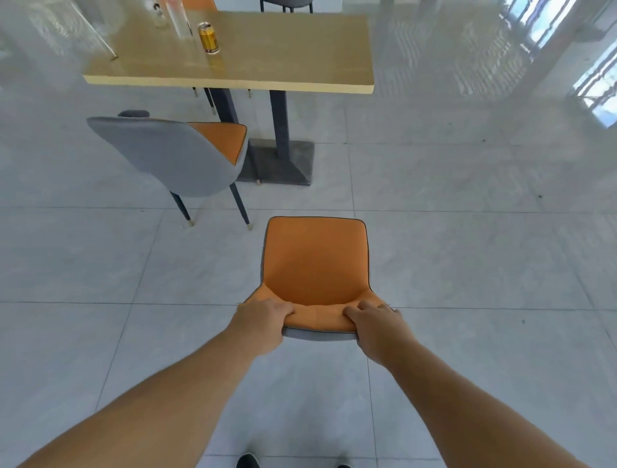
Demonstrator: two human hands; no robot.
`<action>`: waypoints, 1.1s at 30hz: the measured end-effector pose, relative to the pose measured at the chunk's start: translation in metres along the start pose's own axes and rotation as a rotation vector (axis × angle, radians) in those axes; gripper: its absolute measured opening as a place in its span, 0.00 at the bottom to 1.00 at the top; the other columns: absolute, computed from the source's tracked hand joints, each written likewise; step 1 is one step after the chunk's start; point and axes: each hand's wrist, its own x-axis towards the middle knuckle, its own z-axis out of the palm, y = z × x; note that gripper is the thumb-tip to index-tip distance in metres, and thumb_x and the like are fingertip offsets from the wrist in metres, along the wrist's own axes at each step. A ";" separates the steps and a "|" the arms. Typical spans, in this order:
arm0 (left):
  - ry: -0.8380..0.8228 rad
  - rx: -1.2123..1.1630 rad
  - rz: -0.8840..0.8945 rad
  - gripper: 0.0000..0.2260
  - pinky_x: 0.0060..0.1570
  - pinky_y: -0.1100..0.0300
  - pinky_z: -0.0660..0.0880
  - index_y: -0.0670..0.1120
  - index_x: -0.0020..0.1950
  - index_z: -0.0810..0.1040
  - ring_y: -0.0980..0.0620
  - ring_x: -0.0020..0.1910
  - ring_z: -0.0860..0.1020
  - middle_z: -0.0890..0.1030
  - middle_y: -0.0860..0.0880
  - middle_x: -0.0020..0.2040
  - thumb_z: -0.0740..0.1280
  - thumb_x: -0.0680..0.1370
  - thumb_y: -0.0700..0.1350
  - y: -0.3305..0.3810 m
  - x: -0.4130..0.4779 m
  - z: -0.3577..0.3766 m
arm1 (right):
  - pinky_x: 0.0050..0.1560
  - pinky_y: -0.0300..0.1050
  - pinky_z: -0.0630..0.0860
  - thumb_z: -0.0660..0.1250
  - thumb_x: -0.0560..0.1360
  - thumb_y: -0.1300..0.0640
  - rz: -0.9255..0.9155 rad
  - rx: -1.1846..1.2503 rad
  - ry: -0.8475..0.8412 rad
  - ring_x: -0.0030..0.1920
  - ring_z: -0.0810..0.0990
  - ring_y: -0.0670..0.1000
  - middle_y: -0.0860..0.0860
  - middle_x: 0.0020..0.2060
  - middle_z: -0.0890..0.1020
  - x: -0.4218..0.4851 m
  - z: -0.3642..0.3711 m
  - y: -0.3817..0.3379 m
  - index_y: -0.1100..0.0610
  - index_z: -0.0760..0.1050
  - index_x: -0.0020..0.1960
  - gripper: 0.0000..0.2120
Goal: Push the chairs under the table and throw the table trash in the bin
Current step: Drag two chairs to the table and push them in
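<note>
An orange-seated chair (315, 260) with a grey back stands on the floor right in front of me, well short of the table. My left hand (263, 317) and my right hand (375, 325) both grip the top of its backrest. A second grey-backed chair (173, 155) with an orange seat stands at the table's near left, angled, its seat partly under the edge. The wooden table (283, 56) carries a gold drink can (208, 37) and clear bottles (177, 16) at its far left.
The table rests on dark legs with a grey base plate (283, 163). More chairs (287, 4) show beyond the table's far side. Glossy grey floor tiles (467, 250) spread all around. My shoes (248, 461) peek in at the bottom edge.
</note>
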 end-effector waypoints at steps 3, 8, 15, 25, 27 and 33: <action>0.034 -0.019 -0.040 0.17 0.60 0.42 0.74 0.57 0.66 0.76 0.46 0.57 0.78 0.81 0.52 0.59 0.65 0.79 0.44 -0.006 0.024 -0.009 | 0.57 0.59 0.75 0.62 0.79 0.58 -0.024 -0.006 0.024 0.54 0.77 0.59 0.49 0.52 0.76 0.027 -0.011 0.008 0.44 0.72 0.63 0.15; 0.040 -0.013 -0.059 0.17 0.63 0.39 0.71 0.57 0.66 0.76 0.46 0.58 0.77 0.81 0.52 0.59 0.66 0.79 0.43 -0.039 0.077 -0.037 | 0.55 0.56 0.77 0.63 0.79 0.56 -0.056 -0.027 0.046 0.52 0.77 0.57 0.48 0.52 0.77 0.088 -0.043 0.008 0.44 0.72 0.65 0.16; 0.062 0.016 -0.009 0.16 0.58 0.44 0.74 0.58 0.66 0.76 0.46 0.56 0.78 0.81 0.53 0.57 0.65 0.79 0.45 -0.098 0.164 -0.097 | 0.54 0.54 0.78 0.62 0.80 0.56 -0.014 -0.018 0.035 0.54 0.77 0.56 0.48 0.55 0.77 0.181 -0.106 -0.002 0.43 0.71 0.66 0.16; 0.080 0.010 0.001 0.16 0.55 0.44 0.75 0.58 0.64 0.76 0.45 0.54 0.78 0.80 0.53 0.55 0.65 0.78 0.44 -0.166 0.301 -0.188 | 0.53 0.55 0.78 0.63 0.80 0.54 -0.009 -0.009 0.091 0.53 0.78 0.57 0.48 0.53 0.77 0.334 -0.194 0.008 0.42 0.72 0.65 0.15; 0.091 0.001 -0.006 0.16 0.56 0.42 0.75 0.58 0.64 0.76 0.45 0.53 0.78 0.80 0.53 0.54 0.65 0.78 0.44 -0.176 0.331 -0.205 | 0.53 0.55 0.78 0.63 0.80 0.54 -0.014 -0.007 0.101 0.53 0.78 0.58 0.48 0.53 0.77 0.365 -0.213 0.014 0.43 0.72 0.64 0.15; 0.077 0.002 -0.006 0.15 0.55 0.41 0.76 0.57 0.63 0.76 0.45 0.53 0.77 0.79 0.51 0.54 0.66 0.78 0.44 -0.206 0.403 -0.259 | 0.53 0.55 0.77 0.63 0.79 0.55 -0.019 -0.023 0.125 0.53 0.78 0.58 0.49 0.54 0.78 0.447 -0.266 0.022 0.44 0.73 0.63 0.13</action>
